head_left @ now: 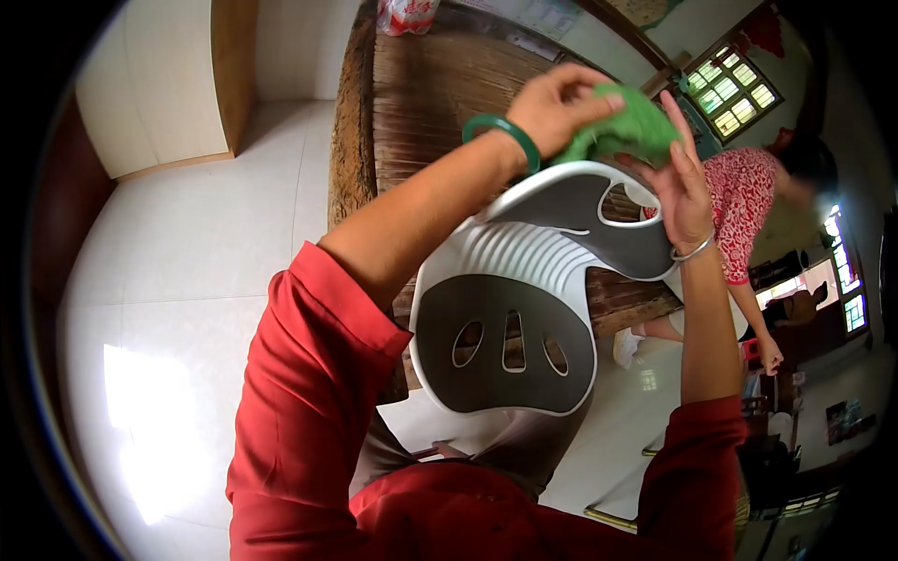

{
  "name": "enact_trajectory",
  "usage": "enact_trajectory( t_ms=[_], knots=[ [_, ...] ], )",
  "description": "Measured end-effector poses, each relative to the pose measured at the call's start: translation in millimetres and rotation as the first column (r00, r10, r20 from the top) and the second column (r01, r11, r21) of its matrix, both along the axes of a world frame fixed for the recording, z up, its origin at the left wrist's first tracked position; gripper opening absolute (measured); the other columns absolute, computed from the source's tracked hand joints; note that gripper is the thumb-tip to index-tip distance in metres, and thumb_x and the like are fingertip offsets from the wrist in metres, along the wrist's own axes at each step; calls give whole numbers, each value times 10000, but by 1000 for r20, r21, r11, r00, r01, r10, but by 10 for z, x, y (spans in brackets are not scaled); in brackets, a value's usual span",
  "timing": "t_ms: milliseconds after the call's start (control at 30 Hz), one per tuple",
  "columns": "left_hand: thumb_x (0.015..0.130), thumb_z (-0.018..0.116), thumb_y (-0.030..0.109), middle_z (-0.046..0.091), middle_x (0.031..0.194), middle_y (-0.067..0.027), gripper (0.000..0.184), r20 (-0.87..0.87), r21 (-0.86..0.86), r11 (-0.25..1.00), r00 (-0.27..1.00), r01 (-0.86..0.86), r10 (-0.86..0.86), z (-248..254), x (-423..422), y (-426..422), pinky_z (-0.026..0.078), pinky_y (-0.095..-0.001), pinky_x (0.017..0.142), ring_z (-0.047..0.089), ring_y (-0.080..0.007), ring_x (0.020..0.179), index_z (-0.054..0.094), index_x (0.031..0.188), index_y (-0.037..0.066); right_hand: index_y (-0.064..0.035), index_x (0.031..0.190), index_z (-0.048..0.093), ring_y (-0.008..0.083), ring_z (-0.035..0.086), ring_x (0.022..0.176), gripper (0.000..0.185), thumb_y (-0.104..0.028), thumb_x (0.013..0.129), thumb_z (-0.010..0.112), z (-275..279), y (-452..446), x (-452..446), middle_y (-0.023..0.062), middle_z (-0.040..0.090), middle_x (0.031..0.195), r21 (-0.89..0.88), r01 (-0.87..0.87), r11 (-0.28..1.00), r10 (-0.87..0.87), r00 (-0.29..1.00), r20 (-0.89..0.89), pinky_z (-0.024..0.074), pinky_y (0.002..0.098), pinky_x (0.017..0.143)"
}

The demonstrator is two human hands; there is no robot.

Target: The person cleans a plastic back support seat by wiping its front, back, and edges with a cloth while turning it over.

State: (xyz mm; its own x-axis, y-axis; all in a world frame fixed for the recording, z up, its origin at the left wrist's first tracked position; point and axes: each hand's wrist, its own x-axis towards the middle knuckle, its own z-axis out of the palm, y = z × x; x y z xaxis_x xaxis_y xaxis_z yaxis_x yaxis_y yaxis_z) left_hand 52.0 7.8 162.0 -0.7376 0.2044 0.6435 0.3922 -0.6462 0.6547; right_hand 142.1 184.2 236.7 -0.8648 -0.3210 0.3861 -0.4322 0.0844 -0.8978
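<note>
while hands handle green cloth — printed red bag unreadable

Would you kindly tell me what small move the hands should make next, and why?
Probably press the green cloth onto the seat's far edge: the cloth is bunched between both hands close to that edge, with the left hand gripping it and the right hand open alongside.

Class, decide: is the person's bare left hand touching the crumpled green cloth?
Touching. The head view shows it: the left hand has its thumb laid over the edge of the crumpled green cloth, with no gap between them.
</note>
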Motion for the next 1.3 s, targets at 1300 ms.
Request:
enact_trajectory(
  t_ms=[1300],
  knots=[
    [772,687,58,689,881,-161,294,-227,-805,555,973,-211,42,138,425,-501,502,-337,774,648,-221,817,627,1032,-66,-60,1001,656,293,642,923,159,-115,889,557,60,-442,-5,124,647,983,117,653,748,-59,241,-969,518,375,832]
  ],
)
